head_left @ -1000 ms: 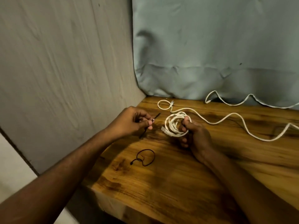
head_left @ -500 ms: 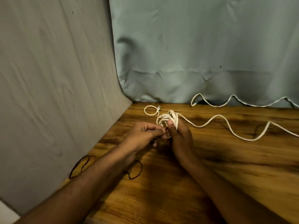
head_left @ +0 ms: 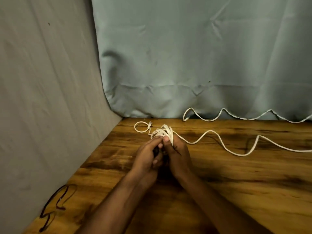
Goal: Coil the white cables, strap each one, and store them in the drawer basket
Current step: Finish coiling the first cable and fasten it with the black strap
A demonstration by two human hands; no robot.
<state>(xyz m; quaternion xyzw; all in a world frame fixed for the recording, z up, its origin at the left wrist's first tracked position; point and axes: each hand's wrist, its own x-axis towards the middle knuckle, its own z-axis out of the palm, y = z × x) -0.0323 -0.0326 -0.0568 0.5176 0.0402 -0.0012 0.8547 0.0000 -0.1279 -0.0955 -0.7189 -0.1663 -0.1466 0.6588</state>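
Right in the middle of the frame, both hands are bunched together over the wooden table (head_left: 236, 183). The right hand (head_left: 179, 154) has its fingers curled round a coiled white cable (head_left: 163, 131), with the loops poking up above the knuckles. The left hand (head_left: 146, 157) is pressed up against it, fingers curled in toward the bottom of the coil; something thin and dark sits between the two hands, but honestly it's too shadowed to say what it is or whether the left fingers actually hold it.

From the coil a small loose loop (head_left: 141, 127) with a plug on its end lies on the wood just up-left of the hands. To the right, a long white cable (head_left: 224, 146) snakes off toward the right edge; can't tell if it joins the coil. Further back, another white cable (head_left: 222, 110) wiggles along the foot of the pale blue curtain (head_left: 185, 56).

Down at the lower left, dark strap loops (head_left: 55, 205) lie beside the grey wall panel (head_left: 42, 98), well apart from the hands.
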